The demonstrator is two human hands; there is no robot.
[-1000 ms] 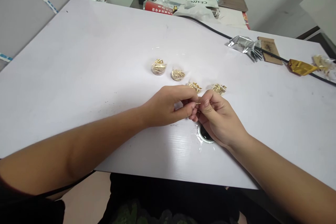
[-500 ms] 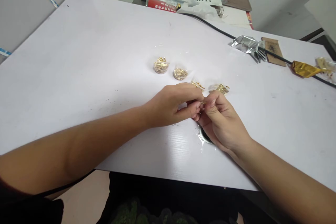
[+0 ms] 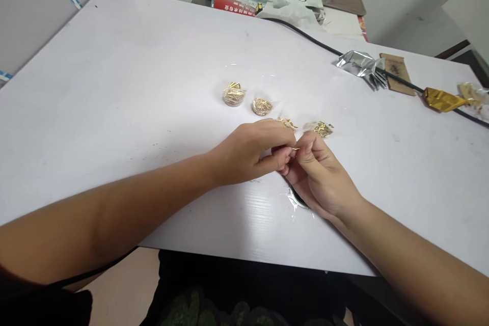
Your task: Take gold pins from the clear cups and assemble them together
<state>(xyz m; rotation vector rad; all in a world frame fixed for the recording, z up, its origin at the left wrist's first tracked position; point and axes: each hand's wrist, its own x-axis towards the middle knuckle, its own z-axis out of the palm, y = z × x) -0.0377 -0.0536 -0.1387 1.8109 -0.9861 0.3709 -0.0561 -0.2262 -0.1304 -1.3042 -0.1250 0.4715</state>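
Nearest, on the desk, a dark round object partly hidden by the right hand. Pinching a tiny gold piece between right fingertips and those of the left hand; could slip or spring away under uneven pressure. Just beyond, two gold heaps; could scatter if bumped by a knuckle. Farther off, two clear tubs of gold bits, less exposed.

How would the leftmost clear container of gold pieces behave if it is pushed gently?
The leftmost container would probably slide rather than tip, because it looks low and the table looks smooth. Some gold pieces could spill, since they heap near its top.
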